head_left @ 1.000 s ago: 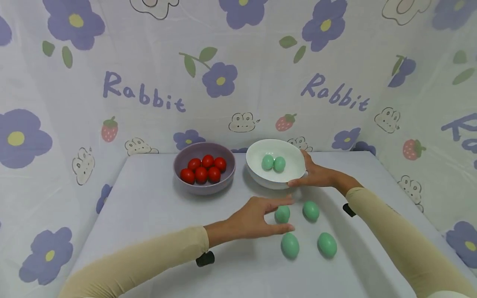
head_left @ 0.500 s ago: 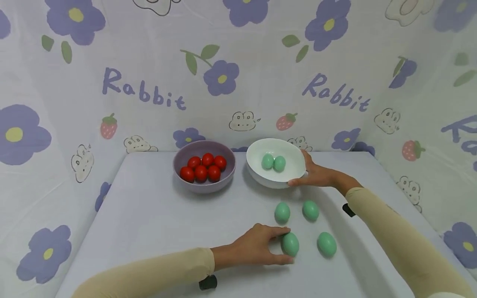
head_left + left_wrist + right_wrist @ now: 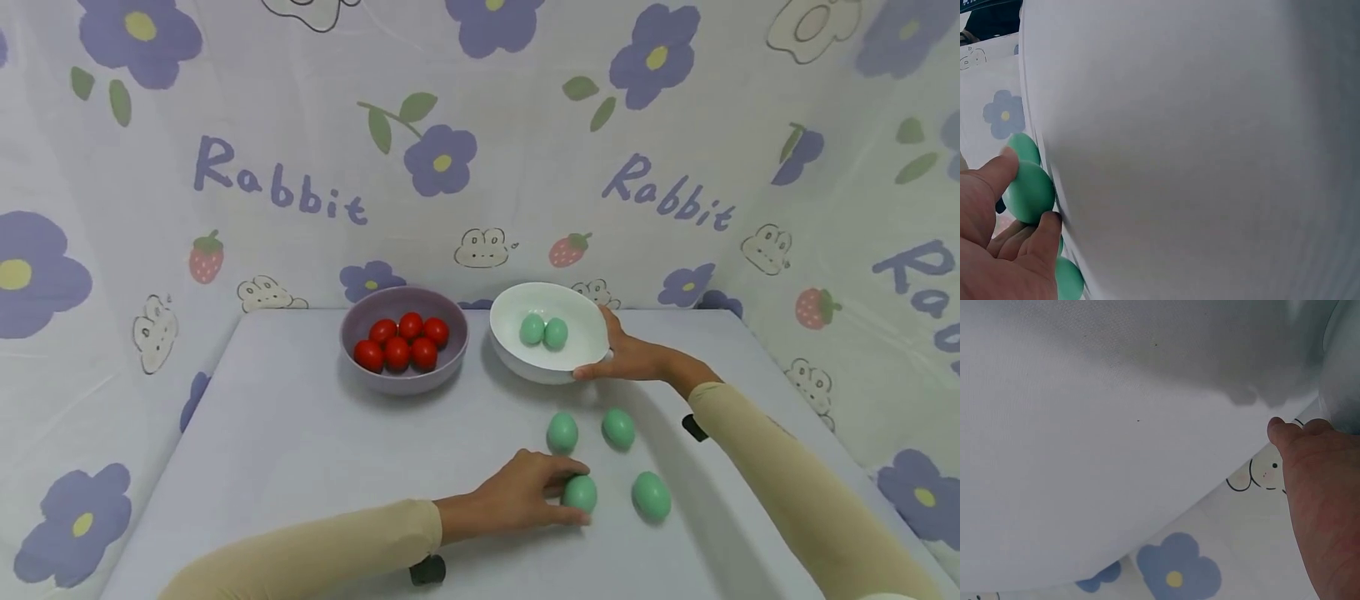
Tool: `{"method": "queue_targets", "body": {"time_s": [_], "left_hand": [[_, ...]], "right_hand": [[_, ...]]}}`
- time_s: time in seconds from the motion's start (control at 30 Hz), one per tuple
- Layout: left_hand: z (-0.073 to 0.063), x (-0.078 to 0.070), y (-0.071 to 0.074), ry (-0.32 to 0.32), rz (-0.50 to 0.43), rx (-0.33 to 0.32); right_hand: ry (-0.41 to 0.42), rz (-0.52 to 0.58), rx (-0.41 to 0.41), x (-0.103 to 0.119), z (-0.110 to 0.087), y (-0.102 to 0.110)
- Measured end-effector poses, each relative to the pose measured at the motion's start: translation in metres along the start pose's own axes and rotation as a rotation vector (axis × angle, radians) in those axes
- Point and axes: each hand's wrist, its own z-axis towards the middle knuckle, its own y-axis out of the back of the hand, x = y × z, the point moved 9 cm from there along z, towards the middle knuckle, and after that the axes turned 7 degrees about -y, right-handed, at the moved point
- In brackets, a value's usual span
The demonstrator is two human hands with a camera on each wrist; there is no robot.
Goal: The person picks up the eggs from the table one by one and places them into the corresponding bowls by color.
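Observation:
My left hand is low on the white table, its thumb and fingers on either side of a green egg. In the left wrist view the thumb and fingers pinch that egg. My right hand grips the right side of a white bowl, thumb near the front of its rim and fingers round the far side. Two green eggs lie inside this bowl, the left egg against the right egg. In the right wrist view only part of the right hand shows beside the bowl's edge.
Three more green eggs lie on the table: one egg and another egg below the white bowl, a third egg to the right. A purple bowl with several red egg-shaped things stands left. Patterned cloth hangs behind.
My left hand has come down and toward me from beside the upper-left loose egg, and its fingers have closed on the lower-left one. My right hand stays at the white bowl.

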Motion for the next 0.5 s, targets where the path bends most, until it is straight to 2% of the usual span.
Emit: {"method": "queue_targets", "body": {"time_s": [0.17,0.3,0.4,0.5], "left_hand": [[0.0,-0.003,0.004,0.008,-0.042,-0.008],[0.002,-0.013,0.013,-0.027,-0.08,-0.019],[0.006,-0.022,0.028,-0.038,-0.176,-0.034],[0.013,-0.029,0.054,-0.022,-0.248,-0.071]], "right_hand": [[-0.004,-0.001,0.008,0.0,-0.001,0.0],[0.017,0.012,0.006,0.002,0.0,0.0],[0.024,0.014,0.006,0.002,0.001,0.0],[0.024,0.006,0.01,0.001,0.002,0.0]]}}
